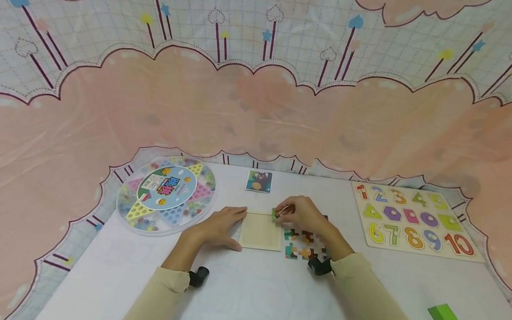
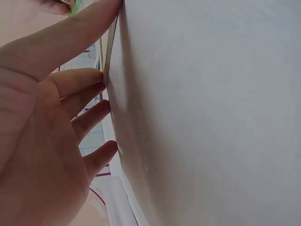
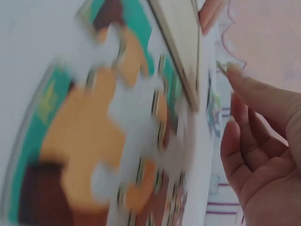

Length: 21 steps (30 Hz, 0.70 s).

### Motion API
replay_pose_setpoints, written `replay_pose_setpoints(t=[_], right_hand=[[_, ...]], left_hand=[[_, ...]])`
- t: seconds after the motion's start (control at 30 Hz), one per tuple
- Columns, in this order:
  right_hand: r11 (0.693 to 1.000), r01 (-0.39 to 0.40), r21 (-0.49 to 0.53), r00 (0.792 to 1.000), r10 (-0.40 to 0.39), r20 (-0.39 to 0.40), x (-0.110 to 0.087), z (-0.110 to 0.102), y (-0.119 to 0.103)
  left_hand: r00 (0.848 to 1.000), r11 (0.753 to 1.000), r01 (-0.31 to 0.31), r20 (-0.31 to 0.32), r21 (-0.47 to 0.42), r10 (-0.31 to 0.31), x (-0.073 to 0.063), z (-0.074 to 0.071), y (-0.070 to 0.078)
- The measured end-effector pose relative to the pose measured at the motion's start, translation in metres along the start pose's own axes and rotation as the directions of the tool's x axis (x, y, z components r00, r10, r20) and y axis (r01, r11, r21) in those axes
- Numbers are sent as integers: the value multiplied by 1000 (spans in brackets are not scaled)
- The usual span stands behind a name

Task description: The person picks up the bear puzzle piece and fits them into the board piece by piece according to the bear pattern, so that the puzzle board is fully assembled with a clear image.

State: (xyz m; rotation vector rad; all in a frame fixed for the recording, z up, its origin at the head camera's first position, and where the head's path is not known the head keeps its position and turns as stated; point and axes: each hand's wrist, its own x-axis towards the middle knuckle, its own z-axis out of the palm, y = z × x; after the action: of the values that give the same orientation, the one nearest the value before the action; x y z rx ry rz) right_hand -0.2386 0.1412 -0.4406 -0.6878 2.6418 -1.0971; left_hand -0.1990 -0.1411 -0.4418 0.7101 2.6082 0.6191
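Note:
A shallow wooden puzzle tray [image 1: 259,231] with a bare inside lies in the middle of the white table. My left hand [image 1: 217,228] rests at its left side, fingers and thumb spread, fingertips against the tray's edge in the left wrist view. With thumb and fingers my right hand [image 1: 301,215] pinches a small green jigsaw piece [image 1: 274,215] over the tray's upper right corner. In the right wrist view the piece shows only as a thin edge. Several loose jigsaw pieces [image 1: 305,252], teal, orange and brown, lie right of the tray, partly under my right hand and wrist.
Behind the tray lies a small picture card [image 1: 258,181]. A round board game in clear plastic [image 1: 166,190] occupies the table's left side. On the right are a wooden number and shape board [image 1: 419,222] and, nearer me, a green block [image 1: 448,319]. Patterned cloth hangs behind.

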Motion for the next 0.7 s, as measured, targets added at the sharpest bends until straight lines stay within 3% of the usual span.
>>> replay_pose_setpoints(t=[0.17,0.3,0.7], right_hand=[[997,20,69,999,-23,40,6,12,-11],[998,23,65,999,-25,33,11,21,-18],[992,-123,37,992,123,22,22,43,-32]], left_hand=[[1000,1000,15,18,-7,-15,0,-2,0],[999,1000,24,23,-20,-23,1,-4,1],[999,999,26,36,-45,-24,0,-6,-1]])
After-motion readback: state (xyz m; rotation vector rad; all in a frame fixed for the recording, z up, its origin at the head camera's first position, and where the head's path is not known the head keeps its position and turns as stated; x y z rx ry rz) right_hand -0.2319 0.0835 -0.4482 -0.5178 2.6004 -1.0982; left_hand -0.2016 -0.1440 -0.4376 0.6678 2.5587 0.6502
